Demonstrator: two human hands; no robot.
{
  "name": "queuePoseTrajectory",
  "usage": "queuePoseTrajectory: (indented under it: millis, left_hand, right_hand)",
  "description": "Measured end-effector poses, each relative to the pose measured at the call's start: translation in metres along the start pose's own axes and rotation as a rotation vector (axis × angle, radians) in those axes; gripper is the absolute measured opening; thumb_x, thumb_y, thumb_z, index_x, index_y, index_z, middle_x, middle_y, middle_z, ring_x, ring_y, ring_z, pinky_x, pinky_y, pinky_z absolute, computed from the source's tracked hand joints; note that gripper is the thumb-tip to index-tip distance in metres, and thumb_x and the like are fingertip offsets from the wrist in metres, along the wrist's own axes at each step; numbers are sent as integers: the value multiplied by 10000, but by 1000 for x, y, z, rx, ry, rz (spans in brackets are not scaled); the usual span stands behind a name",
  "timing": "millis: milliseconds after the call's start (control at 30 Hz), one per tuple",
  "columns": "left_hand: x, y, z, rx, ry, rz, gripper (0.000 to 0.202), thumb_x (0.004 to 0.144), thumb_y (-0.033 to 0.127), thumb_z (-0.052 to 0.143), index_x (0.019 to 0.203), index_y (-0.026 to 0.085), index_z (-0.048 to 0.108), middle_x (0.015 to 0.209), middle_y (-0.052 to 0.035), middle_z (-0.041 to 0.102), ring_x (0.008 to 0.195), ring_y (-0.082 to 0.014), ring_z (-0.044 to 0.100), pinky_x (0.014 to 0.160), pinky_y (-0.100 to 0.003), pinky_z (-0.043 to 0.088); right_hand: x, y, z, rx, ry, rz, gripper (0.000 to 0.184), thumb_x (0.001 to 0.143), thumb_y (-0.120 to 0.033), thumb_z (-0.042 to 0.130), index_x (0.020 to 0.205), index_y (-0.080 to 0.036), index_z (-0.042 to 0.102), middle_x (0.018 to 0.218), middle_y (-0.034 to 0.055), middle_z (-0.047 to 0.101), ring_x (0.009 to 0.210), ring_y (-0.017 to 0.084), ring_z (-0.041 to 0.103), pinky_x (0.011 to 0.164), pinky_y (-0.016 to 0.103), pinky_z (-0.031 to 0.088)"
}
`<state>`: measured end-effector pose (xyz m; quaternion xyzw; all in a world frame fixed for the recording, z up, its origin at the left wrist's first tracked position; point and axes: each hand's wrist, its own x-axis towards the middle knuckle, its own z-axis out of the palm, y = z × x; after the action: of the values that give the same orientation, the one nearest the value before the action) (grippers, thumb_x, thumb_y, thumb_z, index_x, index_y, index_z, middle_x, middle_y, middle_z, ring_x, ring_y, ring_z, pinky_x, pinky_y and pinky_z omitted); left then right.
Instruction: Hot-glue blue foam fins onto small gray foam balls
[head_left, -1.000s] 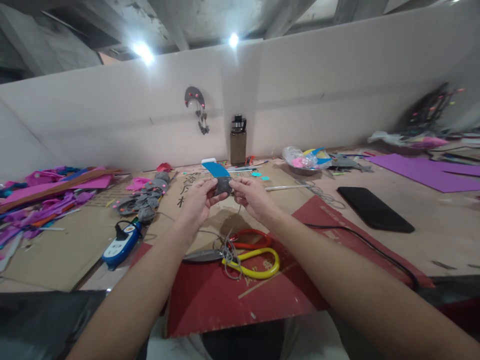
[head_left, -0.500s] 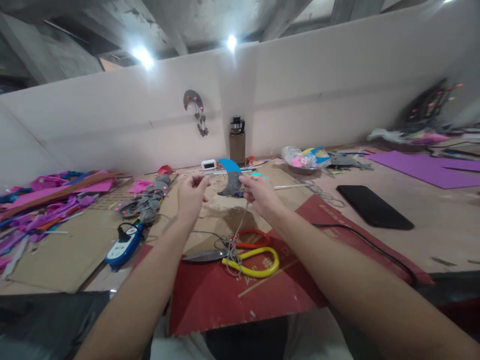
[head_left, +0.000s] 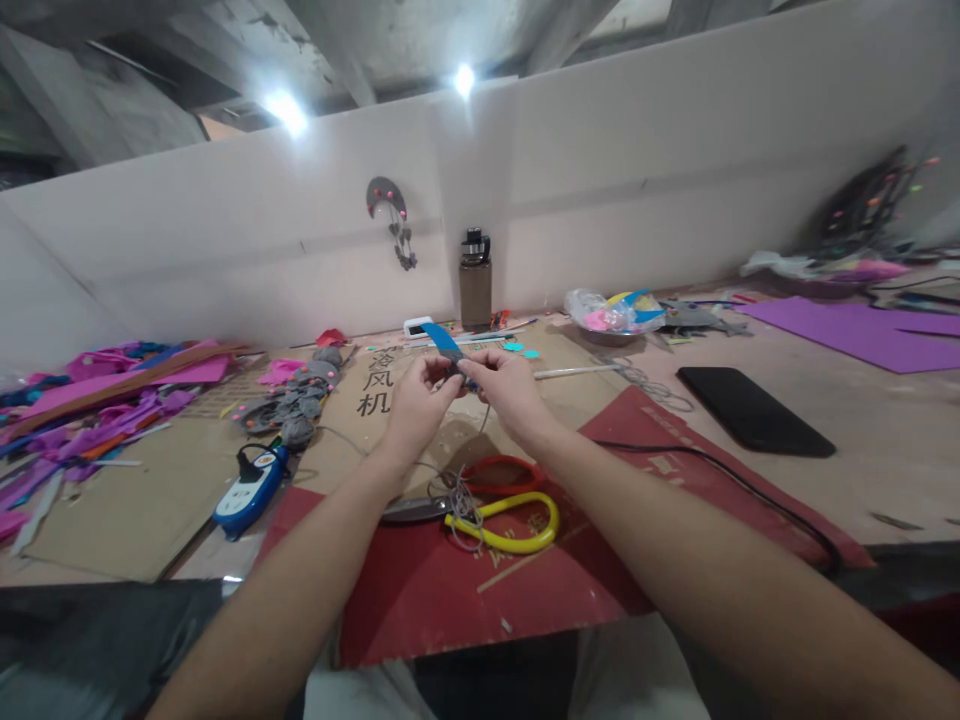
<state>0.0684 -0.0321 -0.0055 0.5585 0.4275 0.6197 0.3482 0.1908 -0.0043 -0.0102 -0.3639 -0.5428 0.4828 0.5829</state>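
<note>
Over the middle of the table, my left hand [head_left: 421, 402] and my right hand [head_left: 508, 388] meet with their fingers pinched on a blue and grey crescent [head_left: 441, 338]. Its blue end sticks up past the fingertips, while the lower grey part is mostly hidden behind them. A thin grey cord [head_left: 486, 418] hangs from beneath my right hand. Below, large scissors [head_left: 517, 535] with one red and one yellow handle lie on red card [head_left: 420, 610], with tangled grey string [head_left: 466, 505] over their pivot.
A dark bottle [head_left: 475, 290] stands by the white partition, where a finished-looking crescent ornament [head_left: 387, 195] hangs. Felt scraps [head_left: 112, 420] and a blue-white device [head_left: 251, 492] are left. A black phone [head_left: 754, 410], purple sheet [head_left: 855, 330] and bowl [head_left: 611, 336] are right.
My left hand has moved right and closed on the crescent beside my right hand. The crescent has turned and dropped slightly, with less of it showing. Printed characters on the cardboard are now uncovered.
</note>
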Motion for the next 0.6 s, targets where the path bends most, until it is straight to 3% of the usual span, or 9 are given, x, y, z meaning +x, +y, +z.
queuePoseTrajectory:
  millis: [100,367,600]
  left_hand:
    - [1,4,0,-95,-76,-51,296,657,252,741,860,132,562,876,-50,630,794,-148,622,749,-342,568]
    - [5,-1,-6,-191,-53,-78,369,648,300,775,875,153,524,871,-17,598,751,-109,597,694,-308,576]
    - [3,9,-7,-264,-52,-102,344,645,291,781,840,163,528,823,10,588,740,-100,590,730,-322,568]
  right_hand:
    - [-2,-3,1,-103,-9,-84,199,688,-345,614,720,-148,626,583,-28,531,521,76,408,505,225,334]
    - [-4,-4,3,-129,-101,-184,192,740,-296,522,750,-152,649,632,1,568,651,132,527,585,259,426]
    - [-6,-1,3,-177,-129,-328,196,801,-286,504,866,-172,650,815,32,640,806,157,577,710,294,475]
